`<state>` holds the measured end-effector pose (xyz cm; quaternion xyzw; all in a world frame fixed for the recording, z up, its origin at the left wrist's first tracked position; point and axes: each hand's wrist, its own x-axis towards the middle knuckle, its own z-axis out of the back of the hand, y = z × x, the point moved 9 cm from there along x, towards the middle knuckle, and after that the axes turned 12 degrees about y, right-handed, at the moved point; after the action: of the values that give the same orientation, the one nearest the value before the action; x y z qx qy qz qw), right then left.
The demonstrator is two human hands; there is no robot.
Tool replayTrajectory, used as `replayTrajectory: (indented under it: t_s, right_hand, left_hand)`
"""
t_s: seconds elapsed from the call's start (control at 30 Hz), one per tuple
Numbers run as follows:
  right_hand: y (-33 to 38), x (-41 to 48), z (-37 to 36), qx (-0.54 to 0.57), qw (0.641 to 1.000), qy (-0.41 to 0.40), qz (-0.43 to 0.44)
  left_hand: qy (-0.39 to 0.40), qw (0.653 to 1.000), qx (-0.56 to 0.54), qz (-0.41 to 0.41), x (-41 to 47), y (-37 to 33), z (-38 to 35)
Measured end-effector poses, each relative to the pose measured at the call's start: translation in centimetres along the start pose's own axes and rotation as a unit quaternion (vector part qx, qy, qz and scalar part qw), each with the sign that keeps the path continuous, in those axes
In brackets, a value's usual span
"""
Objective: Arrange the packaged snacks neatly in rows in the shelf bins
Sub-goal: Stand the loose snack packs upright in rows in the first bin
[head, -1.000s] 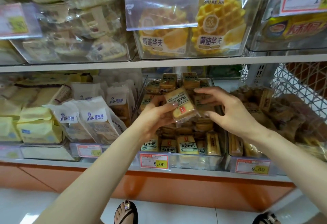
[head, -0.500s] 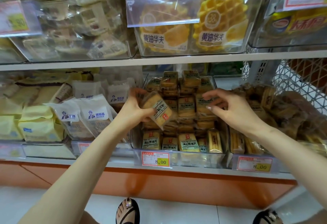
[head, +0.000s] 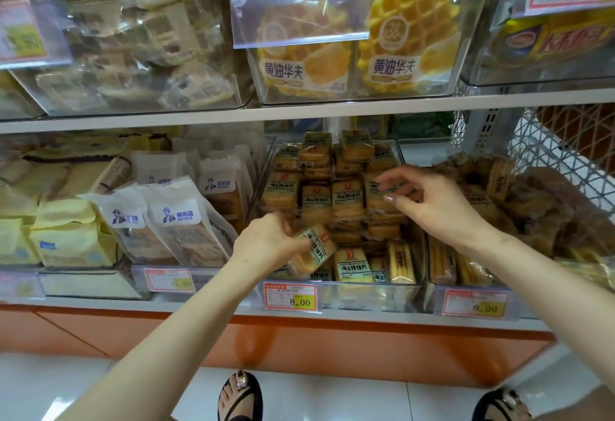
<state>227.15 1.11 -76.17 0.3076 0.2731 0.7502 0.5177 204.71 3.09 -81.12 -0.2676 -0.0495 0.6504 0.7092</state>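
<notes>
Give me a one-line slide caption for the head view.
Shelf restocking: left hand grips a snack packet low at the bin front; right hand hovers open before the stacked packets.

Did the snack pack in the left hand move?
Yes. The snack pack in the left hand went down and left, nearer the price tag.

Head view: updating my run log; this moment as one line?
left hand grips snack pack | right hand open at stacked packs | pack tilted, low in clear bin

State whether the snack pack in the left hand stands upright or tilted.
Tilted: the snack pack, gripped by the left hand, lies diagonally, its printing slanted.
</notes>
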Motion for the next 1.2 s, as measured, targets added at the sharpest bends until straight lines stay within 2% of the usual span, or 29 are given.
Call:
replayTrajectory:
  t_s: [0.13,0.33,0.4,0.47,0.53,0.63,0.77,0.83,0.9,0.93,1.13,1.2]
  right_hand:
    - [-0.3,-0.1,0.1,0.007,1.000,0.002,-0.001]
    - [-0.5,-0.3,1.1,0.012,1.000,-0.017,0.006]
    - [-0.6,-0.5,1.5,0.010,1.000,-0.020,0.004]
    - [-0.7,-0.5,1.7,0.011,1.000,-0.022,0.000]
    - [-0.9,-0.6,1.9,0.009,1.000,-0.025,-0.007]
    - [-1.2,-0.6,2.1,0.007,0.999,-0.030,-0.010]
    - [-1.3,-0.8,2.1,0.010,1.000,-0.027,-0.010]
    - [-1.3,-0.8,2.0,0.008,1.000,-0.026,-0.013]
    - [-1.3,-0.9,2.1,0.008,1.000,-0.027,-0.014]
    - [-1.3,-1.0,2.2,0.010,0.999,-0.027,-0.013]
    - [-1.8,-1.4,2.7,0.017,0.999,-0.027,-0.015]
    - [-2.0,-1.5,2.9,0.012,0.999,-0.029,-0.017]
  left_hand:
    - [0.005,1.000,0.007,0.007,0.4,-0.3,-1.4]
    - [0.114,0.993,0.008,0.002,1.5,0.3,-4.4]
    - [0.087,0.993,0.077,-0.004,1.5,0.1,-3.4]
    - [0.027,0.986,0.164,-0.011,1.1,-0.5,-2.1]
    - [0.010,0.988,0.153,-0.029,1.3,-0.8,-1.9]
    - [0.058,0.993,0.089,-0.048,2.3,-0.6,-3.4]
    - [0.068,0.991,0.104,-0.046,2.9,-1.0,-4.0]
    - [0.036,0.981,0.183,-0.046,2.6,-1.7,-3.5]
    - [-0.018,0.954,0.295,-0.056,2.3,-2.8,-3.1]
    - [-0.024,0.948,0.311,-0.068,2.3,-3.2,-3.4]
    - [0.125,0.958,0.232,-0.115,3.0,-2.4,-4.6]
    - [0.131,0.947,0.264,-0.125,2.6,-2.3,-4.2]
